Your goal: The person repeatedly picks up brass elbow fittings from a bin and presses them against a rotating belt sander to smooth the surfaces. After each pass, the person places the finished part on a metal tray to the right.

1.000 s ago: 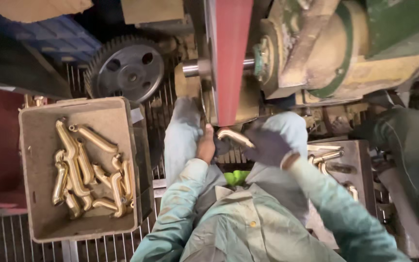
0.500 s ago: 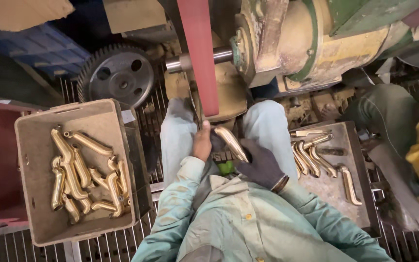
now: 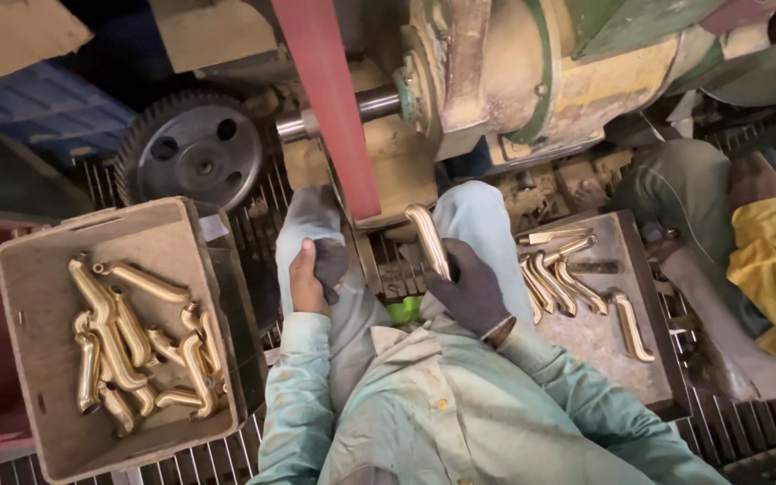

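Observation:
My right hand (image 3: 471, 289), in a dark glove, grips a curved brass handle (image 3: 427, 235) and holds its upper end just right of the red sanding belt (image 3: 330, 99). My left hand (image 3: 309, 278) is bare and rests on my left knee, closed on a dark cloth (image 3: 330, 262). The belt runs diagonally up from between my knees to the top of the view. I sit with both knees against the machine's yellowed base (image 3: 386, 166).
A box (image 3: 42, 269) on my left holds several polished brass handles (image 3: 132, 346). A metal tray (image 3: 626, 260) on my right holds more brass handles (image 3: 557, 278). A toothed gear (image 3: 192, 148) lies beyond the box. A person in a yellow sleeve (image 3: 774, 260) sits at right.
My right hand has swung the brass handle from lying across my lap to pointing up beside the belt. My left hand let go of it and now lies on the cloth.

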